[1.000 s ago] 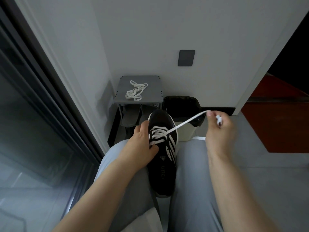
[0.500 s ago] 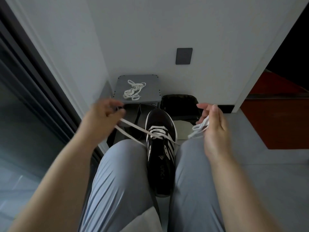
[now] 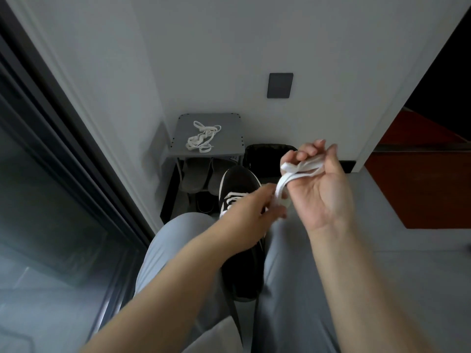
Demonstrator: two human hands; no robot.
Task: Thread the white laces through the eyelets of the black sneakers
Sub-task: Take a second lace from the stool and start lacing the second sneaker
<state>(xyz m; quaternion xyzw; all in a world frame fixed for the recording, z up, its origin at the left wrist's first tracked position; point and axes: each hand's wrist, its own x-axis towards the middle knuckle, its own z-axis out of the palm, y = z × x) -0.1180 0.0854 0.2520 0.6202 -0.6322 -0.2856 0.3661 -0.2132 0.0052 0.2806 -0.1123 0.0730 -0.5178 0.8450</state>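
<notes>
**Two hands, two laces, one sneaker in sight**

Nearest the camera, two thighs (image 3: 178,263) in grey trousers hold one black sneaker (image 3: 243,273) between them, heel toward the person and toe pointing away. White lace crossings show on its front, partly hidden by the left hand (image 3: 248,217), which is raised over the shoe. That hand is blurred. A strand runs down between its thumb and fingers, but I cannot tell whether they pinch it.

Just beside it and a little higher, the right hand (image 3: 323,194) turns its palm toward the camera. Its fingers (image 3: 309,154) are curled, and the white lace (image 3: 300,170) is wound round them in several turns and gripped there. From there it drops to the left hand.

Farther off, one small grey table (image 3: 229,123) stands against the wall with a second white lace (image 3: 202,138) bunched loose on top. Two grey slippers (image 3: 193,179) sit under it, and one black bin (image 3: 265,156) stands just beside it. One dark plate (image 3: 279,85) is fixed on the wall above.
</notes>
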